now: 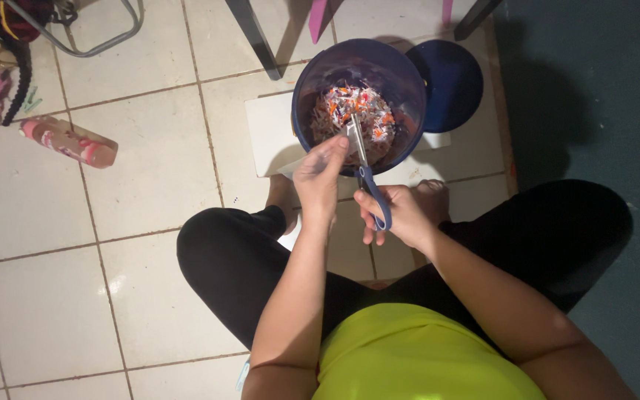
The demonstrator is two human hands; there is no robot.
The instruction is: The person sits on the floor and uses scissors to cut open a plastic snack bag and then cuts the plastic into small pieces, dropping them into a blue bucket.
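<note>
The right hand (pixel 401 217) grips the blue handles of a pair of scissors (pixel 364 167), fingers through the loops, the blades pointing away from it up into a dark blue bucket (pixel 312 74). Just to its left, the left hand (pixel 318 176) pinches something small and pale at its fingertips, right against the blades; what the piece is cannot be told. Beyond both hands, the bucket holds a heap of paper scraps (pixel 357 111) in white, orange and red. The bucket stands on a white board (pixel 268 137) on the tiled floor. Just right of the bucket lies its round blue lid (pixel 450 81). Far to the left of the hands lies a pink bottle (pixel 68 141) on its side.
</note>
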